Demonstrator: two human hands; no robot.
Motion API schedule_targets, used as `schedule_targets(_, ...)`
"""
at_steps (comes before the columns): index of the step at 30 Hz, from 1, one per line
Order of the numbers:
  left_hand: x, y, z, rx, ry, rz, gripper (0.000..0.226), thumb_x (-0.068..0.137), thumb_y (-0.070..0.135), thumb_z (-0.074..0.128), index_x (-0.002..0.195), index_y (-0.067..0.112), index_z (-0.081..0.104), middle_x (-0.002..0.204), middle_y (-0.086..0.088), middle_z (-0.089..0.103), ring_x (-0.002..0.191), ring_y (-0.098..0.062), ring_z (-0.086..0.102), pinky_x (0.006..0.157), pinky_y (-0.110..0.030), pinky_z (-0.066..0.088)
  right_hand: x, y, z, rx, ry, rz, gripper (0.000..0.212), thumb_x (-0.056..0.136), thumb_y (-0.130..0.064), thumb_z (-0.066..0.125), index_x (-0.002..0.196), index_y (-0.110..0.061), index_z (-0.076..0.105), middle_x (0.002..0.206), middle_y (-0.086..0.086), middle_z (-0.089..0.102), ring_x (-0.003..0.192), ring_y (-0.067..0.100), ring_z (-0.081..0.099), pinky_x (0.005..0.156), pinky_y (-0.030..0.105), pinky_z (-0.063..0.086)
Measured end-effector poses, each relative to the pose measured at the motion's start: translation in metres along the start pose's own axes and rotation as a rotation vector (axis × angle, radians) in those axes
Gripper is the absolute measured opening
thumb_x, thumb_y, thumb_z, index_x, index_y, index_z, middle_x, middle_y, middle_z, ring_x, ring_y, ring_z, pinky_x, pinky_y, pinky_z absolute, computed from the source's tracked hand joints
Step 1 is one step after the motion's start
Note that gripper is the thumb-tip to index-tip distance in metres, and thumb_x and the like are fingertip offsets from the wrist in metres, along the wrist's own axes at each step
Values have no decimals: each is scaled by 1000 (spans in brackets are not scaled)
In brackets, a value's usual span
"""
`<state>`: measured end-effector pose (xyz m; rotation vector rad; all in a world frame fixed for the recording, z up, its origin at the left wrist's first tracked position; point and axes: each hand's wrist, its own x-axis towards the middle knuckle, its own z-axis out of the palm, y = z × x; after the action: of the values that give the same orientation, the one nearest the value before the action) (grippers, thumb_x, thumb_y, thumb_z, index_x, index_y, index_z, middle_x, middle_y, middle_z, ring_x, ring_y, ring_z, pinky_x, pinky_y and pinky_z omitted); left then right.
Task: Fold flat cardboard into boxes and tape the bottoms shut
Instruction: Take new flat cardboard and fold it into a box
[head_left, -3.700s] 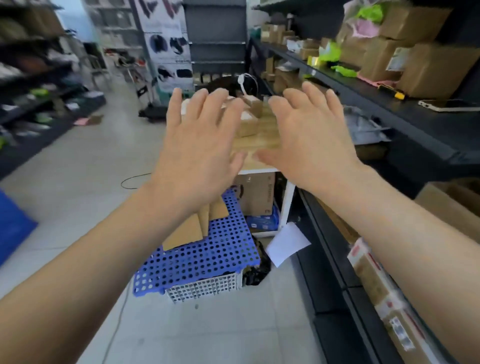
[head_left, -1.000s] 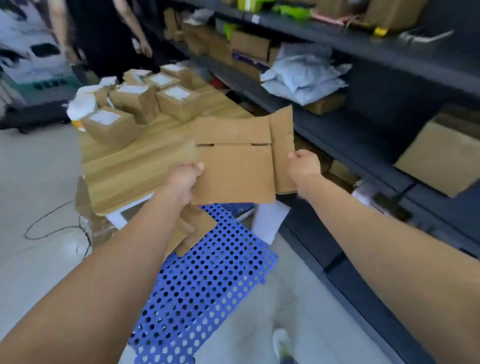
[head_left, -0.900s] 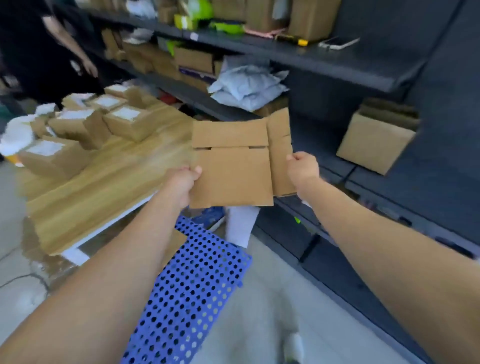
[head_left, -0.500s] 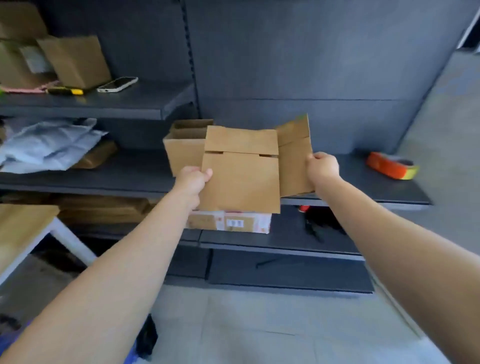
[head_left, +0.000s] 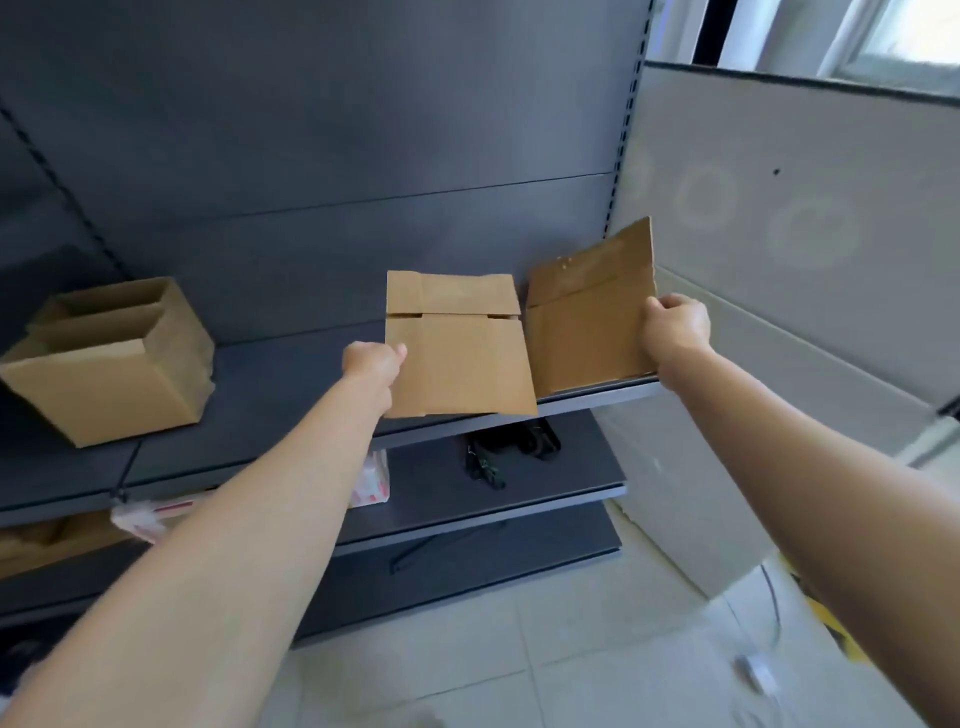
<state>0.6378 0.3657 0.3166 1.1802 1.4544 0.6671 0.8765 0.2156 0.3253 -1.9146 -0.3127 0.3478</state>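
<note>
I hold a brown cardboard box blank (head_left: 460, 364) out in front of me, above a dark shelf. My left hand (head_left: 373, 361) grips its left edge. My right hand (head_left: 675, 327) grips the right edge of the side panel (head_left: 587, 327), which is swung outward so the blank is partly spread open. The top flaps stand upright, with slits between them. No tape is visible.
An assembled open-topped cardboard box (head_left: 111, 358) stands on the dark grey shelf (head_left: 270, 389) at left. Lower shelves hold a black object (head_left: 511, 449) and red-and-white packets (head_left: 371, 478). A grey panel (head_left: 779, 260) stands at right. Tiled floor lies below.
The view has swung right along the shelving, away from the wooden table. The right hand has pulled the side panel outward, spreading the blank wider.
</note>
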Motion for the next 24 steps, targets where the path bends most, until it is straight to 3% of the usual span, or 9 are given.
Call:
schedule_targets(5, 37, 0, 43, 37, -15, -58, 46, 96, 15, 55, 138, 4, 40, 145, -11, 41, 132, -31, 38, 105, -42, 33, 46, 8, 1, -42, 13, 17, 27, 98, -22, 44, 109, -11, 66, 94, 5, 61, 88, 23, 56, 84, 31, 46)
schedule_targets(10, 85, -1, 75, 48, -24, -106, 41, 96, 14, 55, 134, 3, 44, 139, -12, 46, 127, -31, 43, 100, -39, 36, 94, 0, 17, -136, -15, 7, 25, 98, -23, 44, 101, -13, 66, 94, 7, 61, 88, 26, 57, 88, 37, 49)
schedule_targets(14, 121, -2, 92, 60, -10, -159, 36, 96, 14, 56, 129, 2, 48, 136, -14, 49, 124, -33, 45, 99, -42, 38, 128, -13, 42, -197, -54, -14, 26, 97, -23, 45, 105, -12, 68, 101, 9, 64, 98, 29, 60, 94, 41, 50)
schedule_targets(19, 155, -10, 110, 75, 11, -220, 42, 96, 15, 54, 134, 1, 44, 138, -14, 47, 125, -34, 45, 98, -41, 39, 157, -14, 66, -292, -96, -38, 28, 98, -21, 44, 106, -10, 68, 100, 10, 62, 94, 28, 58, 92, 39, 51)
schedule_targets(24, 172, -28, 129, 133, 28, -265, 43, 96, 16, 54, 134, 0, 45, 135, -15, 51, 122, -33, 49, 90, -35, 41, 176, -7, 72, -394, -154, -83, 28, 98, -21, 45, 109, -7, 67, 112, 14, 65, 105, 32, 60, 92, 38, 50)
